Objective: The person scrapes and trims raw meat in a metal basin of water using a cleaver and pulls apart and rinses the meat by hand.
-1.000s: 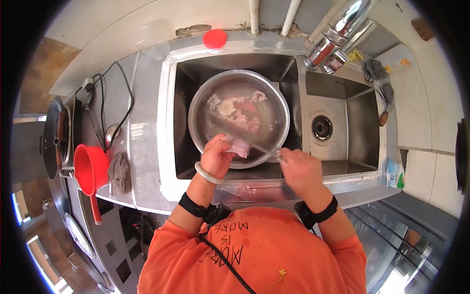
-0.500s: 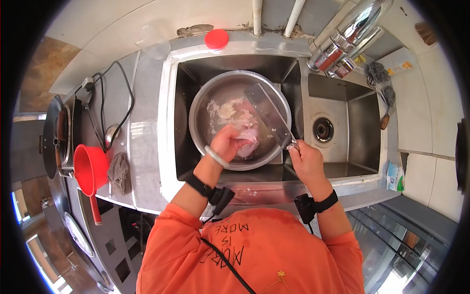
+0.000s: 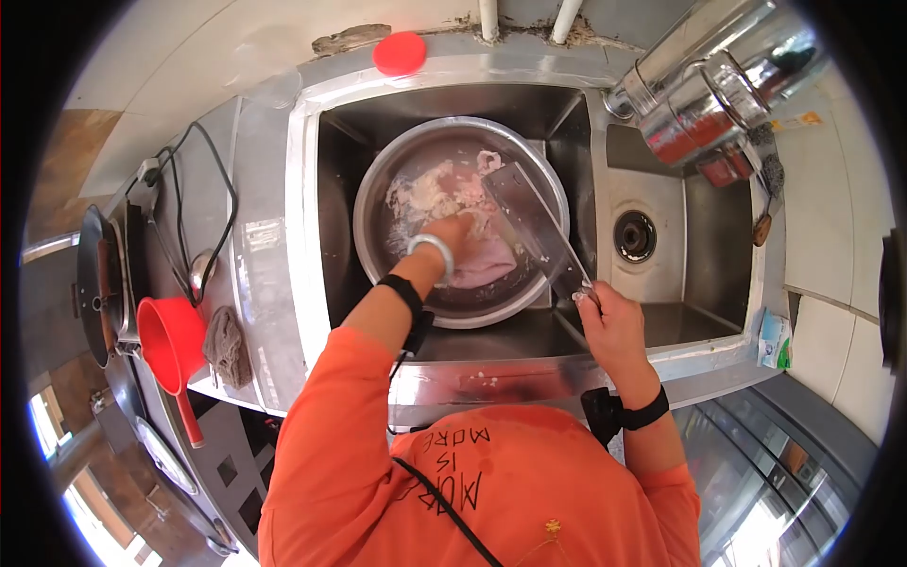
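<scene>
A round metal basin (image 3: 370,260) sits in the larger left sink bowl, with water in it. In the basin lie pale, shredded scraps (image 3: 425,192) and a smooth pinkish piece of meat (image 3: 487,263). My left hand (image 3: 446,236) reaches into the basin over the meat, a white bracelet at its wrist. Its fingers are smeared and partly hidden, so their grip is unclear. My right hand (image 3: 612,317) is closed round the handle of a cleaver (image 3: 531,222). The wide blade slants up and left across the basin's right side, with small bits stuck to it.
At the right is a smaller sink bowl (image 3: 652,283) with a drain, below a chrome faucet (image 3: 704,109). A red lid (image 3: 400,54) rests behind the sink. On the left counter are a red ladle-shaped scoop (image 3: 170,345), a grey cloth (image 3: 227,345) and a black cable (image 3: 230,180).
My left hand has moved up and right over the meat, which now lies flatter in the basin. The cleaver stays in my right hand, slightly further right. The camera view has shifted a little.
</scene>
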`<state>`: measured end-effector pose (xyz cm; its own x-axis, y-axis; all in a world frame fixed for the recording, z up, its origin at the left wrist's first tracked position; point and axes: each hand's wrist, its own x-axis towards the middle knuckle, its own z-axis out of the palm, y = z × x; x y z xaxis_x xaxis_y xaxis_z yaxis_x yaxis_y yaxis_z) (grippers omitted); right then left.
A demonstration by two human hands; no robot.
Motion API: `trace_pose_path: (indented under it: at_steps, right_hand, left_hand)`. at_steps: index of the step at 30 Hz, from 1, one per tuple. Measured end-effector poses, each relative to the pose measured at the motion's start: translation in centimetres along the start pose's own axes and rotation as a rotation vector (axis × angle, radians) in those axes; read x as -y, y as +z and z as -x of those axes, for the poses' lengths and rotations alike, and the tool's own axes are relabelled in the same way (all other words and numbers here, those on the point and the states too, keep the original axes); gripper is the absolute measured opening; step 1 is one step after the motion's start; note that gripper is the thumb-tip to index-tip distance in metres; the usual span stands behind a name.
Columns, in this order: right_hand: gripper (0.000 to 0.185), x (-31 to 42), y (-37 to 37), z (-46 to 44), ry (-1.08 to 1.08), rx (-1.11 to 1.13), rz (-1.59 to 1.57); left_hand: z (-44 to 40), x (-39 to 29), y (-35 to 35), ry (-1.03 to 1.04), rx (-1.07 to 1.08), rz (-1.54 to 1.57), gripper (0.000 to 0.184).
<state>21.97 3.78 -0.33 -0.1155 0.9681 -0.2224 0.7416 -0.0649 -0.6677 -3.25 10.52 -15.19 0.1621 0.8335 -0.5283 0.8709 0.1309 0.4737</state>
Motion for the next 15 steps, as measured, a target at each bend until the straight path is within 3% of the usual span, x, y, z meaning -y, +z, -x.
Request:
trace_pose_path:
  at_steps: [2, 4, 5, 6, 8, 9, 11, 14, 15]
  right_hand:
    - [0.014, -0.2, 0.0, 0.0, 0.01, -0.003, -0.024]
    - [0.013, -0.3, -0.1, -0.2, 0.017, -0.009, -0.049]
    - [0.013, -0.3, -0.2, -0.2, 0.025, -0.003, -0.048]
    - [0.013, -0.4, -0.2, -0.1, 0.034, 0.005, -0.048]
    - [0.015, -1.3, 0.3, 0.1, 0.034, -0.002, -0.073]
    - [0.017, -1.7, 0.6, 0.0, 0.026, -0.014, -0.1]
    - [0.016, -1.9, 0.8, 0.0, 0.097, 0.03, -0.164]
    - [0.016, -2.4, 1.3, 0.3, 0.179, 0.092, -0.27]
    - [0.017, -2.3, 1.5, 0.3, 0.188, 0.108, -0.314]
  left_hand:
    - [-1.3, -0.6, 1.7, -0.003, 0.021, -0.041, 0.035]
    - [-2.8, 0.7, 5.0, -0.236, -0.096, -0.044, 0.034]
    - [-2.9, 0.7, 5.1, -0.343, -0.123, 0.139, 0.036]
    - [-2.7, 0.9, 5.2, -0.342, -0.117, 0.139, 0.036]
    - [-2.2, 1.1, 3.9, -0.043, 0.172, -0.285, 0.039]
    - [-1.5, 0.9, 2.8, -0.046, 0.165, -0.29, 0.039]
    - [0.3, 0.9, 1.2, -0.185, 0.059, 0.022, 0.039]
    - [1.3, 3.2, 0.1, -0.162, 0.09, 0.161, 0.04]
    - [2.3, 3.2, -0.1, -0.081, -0.041, 0.091, 0.036]
